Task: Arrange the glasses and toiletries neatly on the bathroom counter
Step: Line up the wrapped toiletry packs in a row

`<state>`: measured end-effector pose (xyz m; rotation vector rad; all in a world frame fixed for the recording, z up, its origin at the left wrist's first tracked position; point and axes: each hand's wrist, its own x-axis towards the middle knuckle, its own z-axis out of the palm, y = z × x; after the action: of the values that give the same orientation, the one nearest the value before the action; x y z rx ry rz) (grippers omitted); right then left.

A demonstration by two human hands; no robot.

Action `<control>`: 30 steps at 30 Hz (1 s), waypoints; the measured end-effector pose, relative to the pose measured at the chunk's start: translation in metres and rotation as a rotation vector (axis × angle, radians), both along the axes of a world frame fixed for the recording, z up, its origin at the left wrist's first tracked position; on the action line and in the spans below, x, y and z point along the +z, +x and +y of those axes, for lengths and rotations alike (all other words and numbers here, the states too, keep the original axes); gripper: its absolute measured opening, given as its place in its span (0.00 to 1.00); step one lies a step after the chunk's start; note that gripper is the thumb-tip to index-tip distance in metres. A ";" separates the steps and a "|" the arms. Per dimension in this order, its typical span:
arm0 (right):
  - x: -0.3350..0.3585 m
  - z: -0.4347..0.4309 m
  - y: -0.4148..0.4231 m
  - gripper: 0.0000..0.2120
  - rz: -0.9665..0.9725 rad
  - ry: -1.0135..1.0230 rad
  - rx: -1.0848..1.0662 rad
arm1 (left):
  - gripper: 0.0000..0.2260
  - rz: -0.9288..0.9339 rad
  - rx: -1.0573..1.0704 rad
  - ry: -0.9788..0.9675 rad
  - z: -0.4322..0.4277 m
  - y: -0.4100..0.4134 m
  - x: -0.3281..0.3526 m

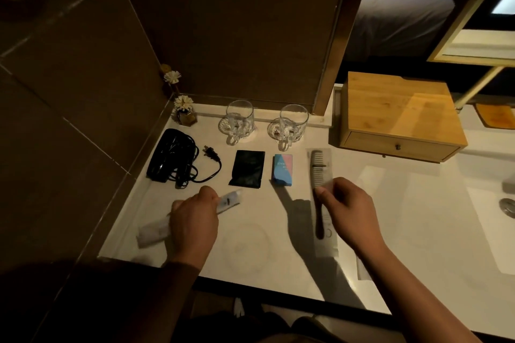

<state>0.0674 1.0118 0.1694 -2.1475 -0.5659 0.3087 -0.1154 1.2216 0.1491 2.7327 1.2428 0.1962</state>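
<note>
The white counter (390,203) holds a neat row of things, and 2 hands reach over its near part.

The left hand (192,220) is closed around a long, thin packet in a see-through wrapper (228,200). One end of the packet pokes out past the fingers toward the middle of the counter. The other end sticks out behind the hand, near the left edge. What is inside looks like a toothbrush kit, but it is too blurry to be sure.

The right hand (345,209) pinches a dark comb (317,172) in a clear sleeve. The thumb and fingers hold it near its middle. The comb teeth point away from the person, and the handle end hangs down below the hand, close to the counter's front.

Between the 2 hands there is a bare patch of counter with a faint round mark on it.

Farther back, just past the hands, lie a flat black pouch (247,168) and a small blue and pink box (282,169), side by side but not touching. The pouch is just beyond the left hand's packet. The box is just left of the comb.

Behind them stand 2 clear glass mugs (239,120), each on a round coaster, near the back wall. The second mug (292,124) is to the right of the first.

A black hair dryer (170,159) with its cord lies at the left. A little bottle with white flowers (185,111) sits in the back corner. A wooden drawer box (401,117) sits at the right.
</note>
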 end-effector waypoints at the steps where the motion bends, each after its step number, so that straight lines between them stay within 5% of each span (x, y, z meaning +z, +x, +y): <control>1: 0.000 -0.003 0.005 0.08 0.064 0.012 -0.035 | 0.03 -0.013 0.033 -0.057 0.003 0.003 -0.004; 7: -0.014 0.002 0.010 0.07 0.293 -0.020 -0.117 | 0.04 -0.181 0.216 -0.372 0.015 0.010 -0.028; 14: -0.034 0.006 -0.003 0.15 0.087 -0.322 0.003 | 0.03 -0.263 0.231 -0.379 0.017 -0.007 -0.047; 21: -0.038 -0.002 -0.007 0.20 -0.150 -0.392 0.079 | 0.04 -0.352 0.237 -0.412 0.015 -0.015 -0.059; 26: -0.052 0.001 -0.026 0.06 -0.204 -0.490 0.197 | 0.04 -0.413 0.264 -0.463 0.022 -0.018 -0.065; 30: -0.060 -0.005 -0.037 0.07 -0.185 -0.458 0.208 | 0.03 -0.435 0.282 -0.444 0.027 -0.013 -0.069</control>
<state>0.0305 1.0067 0.1099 -2.5792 -0.8976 0.3840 -0.1282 1.2487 0.0804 2.0012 1.3380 0.4539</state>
